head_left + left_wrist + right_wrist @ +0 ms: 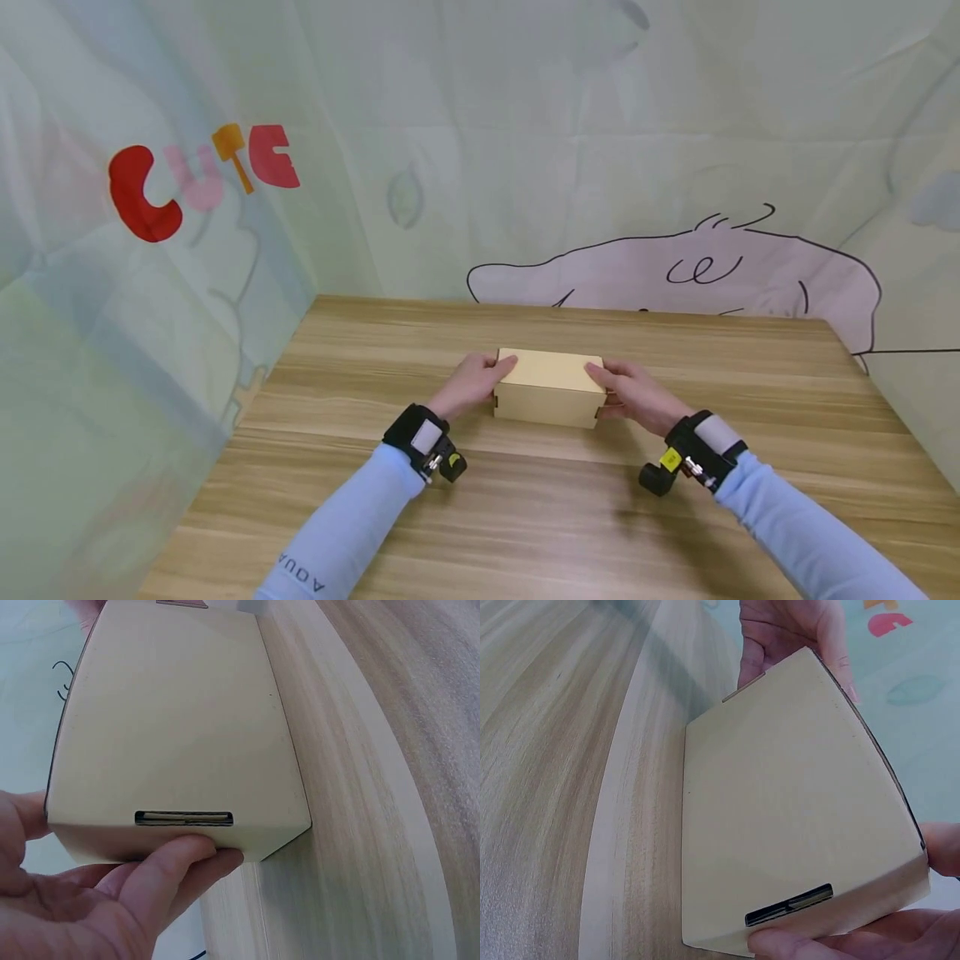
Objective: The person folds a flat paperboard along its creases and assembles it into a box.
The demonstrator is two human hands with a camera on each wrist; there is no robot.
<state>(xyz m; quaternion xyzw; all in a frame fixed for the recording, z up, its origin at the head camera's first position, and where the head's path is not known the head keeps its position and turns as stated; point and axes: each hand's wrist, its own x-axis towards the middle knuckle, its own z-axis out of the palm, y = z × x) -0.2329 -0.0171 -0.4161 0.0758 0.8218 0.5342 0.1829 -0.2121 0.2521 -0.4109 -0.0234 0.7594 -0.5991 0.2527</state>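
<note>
Both hands hold a small tan cardboard box (547,402) by its two ends, over the middle of the wooden table. My left hand (474,383) grips the left end, thumb on top and fingers against the side. At the opposite end, my right hand (633,393) grips it likewise, its thumb on the lid. In the left wrist view, the box's front face (180,712) has a slot near the end, just above the left fingers (161,877). A matching slot shows in the right wrist view beside the right fingers (795,945). The box appears closed; its inside is hidden.
The wood-grain table (360,350) spreads around the box on all sides. Behind it hangs a pale printed cloth (525,167) with a cartoon outline, and another stretch with coloured letters (150,196) lines the left. Each wrist wears a strapped camera (423,442).
</note>
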